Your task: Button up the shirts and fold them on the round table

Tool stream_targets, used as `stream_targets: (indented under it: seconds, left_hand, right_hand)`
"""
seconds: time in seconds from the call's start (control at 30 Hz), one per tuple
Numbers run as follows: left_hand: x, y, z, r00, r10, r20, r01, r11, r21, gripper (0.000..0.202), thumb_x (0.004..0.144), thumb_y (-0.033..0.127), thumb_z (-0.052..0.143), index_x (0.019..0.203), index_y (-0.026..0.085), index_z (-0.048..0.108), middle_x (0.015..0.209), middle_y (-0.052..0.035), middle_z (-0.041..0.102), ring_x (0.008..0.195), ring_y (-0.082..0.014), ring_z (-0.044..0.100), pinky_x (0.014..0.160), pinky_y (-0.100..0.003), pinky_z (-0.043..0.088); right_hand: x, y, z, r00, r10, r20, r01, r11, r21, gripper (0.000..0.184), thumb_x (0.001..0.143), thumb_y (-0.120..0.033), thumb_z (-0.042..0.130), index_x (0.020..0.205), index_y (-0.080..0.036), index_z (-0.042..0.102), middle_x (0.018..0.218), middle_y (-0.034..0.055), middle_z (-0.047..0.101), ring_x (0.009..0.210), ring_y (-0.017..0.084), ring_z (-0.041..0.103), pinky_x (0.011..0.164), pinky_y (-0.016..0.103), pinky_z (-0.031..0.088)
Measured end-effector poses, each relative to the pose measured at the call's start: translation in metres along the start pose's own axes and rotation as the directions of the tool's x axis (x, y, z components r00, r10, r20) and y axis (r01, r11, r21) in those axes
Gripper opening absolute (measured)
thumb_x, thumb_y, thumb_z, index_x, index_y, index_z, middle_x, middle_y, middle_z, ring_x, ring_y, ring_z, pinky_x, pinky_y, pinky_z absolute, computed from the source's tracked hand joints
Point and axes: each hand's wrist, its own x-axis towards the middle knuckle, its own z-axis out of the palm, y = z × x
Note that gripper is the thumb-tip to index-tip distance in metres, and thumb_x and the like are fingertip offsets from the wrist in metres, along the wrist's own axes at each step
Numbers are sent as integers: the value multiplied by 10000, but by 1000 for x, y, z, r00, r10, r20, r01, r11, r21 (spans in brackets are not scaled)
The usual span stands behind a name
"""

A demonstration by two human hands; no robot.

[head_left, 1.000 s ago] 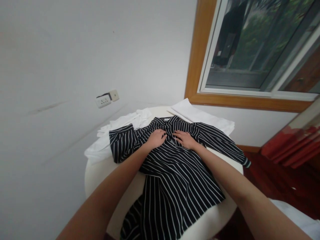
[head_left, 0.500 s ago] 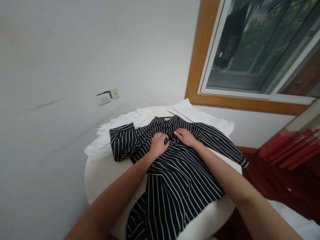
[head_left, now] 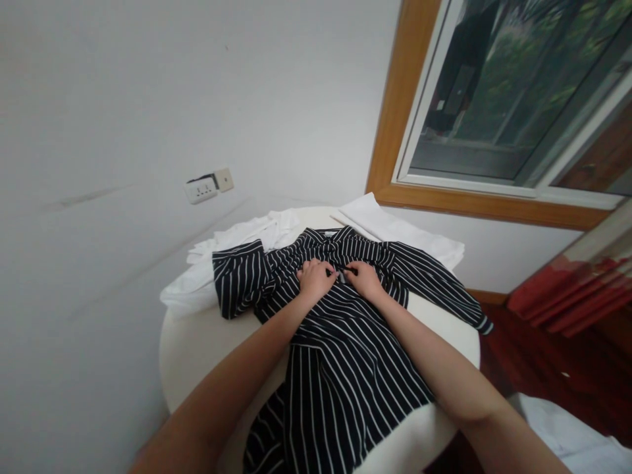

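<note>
A black shirt with white stripes [head_left: 345,336] lies spread on a round white table [head_left: 192,355], its collar toward the wall. One sleeve is folded at the left; the other stretches out to the right. On the shirt's chest, my left hand [head_left: 316,279] pinches the front edge between thumb and fingers. Just beside it, my right hand [head_left: 364,280] pinches the opposite front edge. A small gap with a greyish patch shows between the fingertips. Whether a button is in the fingers is too small to make out.
Crumpled white clothing [head_left: 197,286] lies at the table's left edge, and a folded white cloth [head_left: 395,230] at the back right. A wall socket [head_left: 201,190] and a wood-framed window [head_left: 385,151] are behind. A red curtain [head_left: 563,296] hangs at right.
Both hands have gone from resting on the chest with looser fingers to pinching the shirt's front edges. A small gap has opened between them.
</note>
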Motion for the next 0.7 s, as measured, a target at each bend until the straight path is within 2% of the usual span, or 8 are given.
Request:
stream_targets:
  seconds: [0.1, 0.33, 0.53, 0.7]
  left_hand:
    - [-1, -1, 6, 996, 59, -60, -58, 998, 22, 189, 820, 426, 598, 876, 269, 686, 1029, -68, 582, 1063, -283, 477, 868, -437, 387]
    - [-1, -4, 5, 989, 141, -53, -138, 989, 52, 198, 855, 405, 558, 866, 239, 665, 1003, -65, 591, 1037, -263, 488, 861, -410, 394]
    - [-1, -8, 4, 987, 151, -58, -149, 988, 32, 239, 881, 404, 505, 857, 219, 655, 986, -67, 602, 1011, -249, 504, 875, -387, 401]
    - [6, -17, 5, 991, 130, -17, -131, 988, -81, 231, 876, 398, 518, 868, 230, 677, 986, -49, 630, 999, -224, 533, 906, -365, 399]
  right_hand:
    - [1, 3, 0, 1000, 13, -6, -12, 995, 94, 142, 790, -170, 596, 866, -185, 714, 910, 59, 708, 867, 202, 635, 834, 316, 459]
    - [3, 8, 6, 998, 11, -68, 6, 966, 257, 132, 780, -211, 594, 852, -195, 703, 883, 32, 688, 846, 184, 610, 814, 314, 457]
    - [0, 11, 10, 998, -40, -47, 52, 951, 306, 157, 797, -265, 594, 880, -193, 707, 845, 31, 667, 789, 167, 579, 757, 298, 447]
    - [-2, 12, 11, 998, -47, -44, 58, 949, 310, 163, 825, -249, 573, 897, -185, 705, 883, 41, 675, 822, 165, 590, 792, 302, 449]
